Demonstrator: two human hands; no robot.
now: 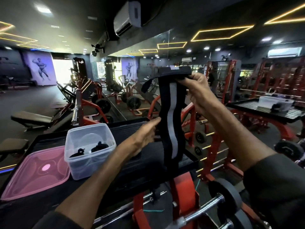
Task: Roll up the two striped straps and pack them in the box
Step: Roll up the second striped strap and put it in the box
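Note:
A black strap with a grey middle stripe (170, 116) hangs full length above the black tray (137, 164). My right hand (196, 90) pinches the strap's folded top end, held high. My left hand (146, 134) is lower, fingers straight, touching the strap's left edge about halfway down. The strap's bottom end reaches the tray surface. A clear plastic box (90, 149) stands on the tray to the left, holding two dark rolled items at its bottom.
The pink lid (34, 172) lies flat left of the box. Under the tray are a red frame and chrome dumbbell handles (201, 210). A mirror wall and gym machines fill the background, and another tray with a white box (275, 103) stands at the right.

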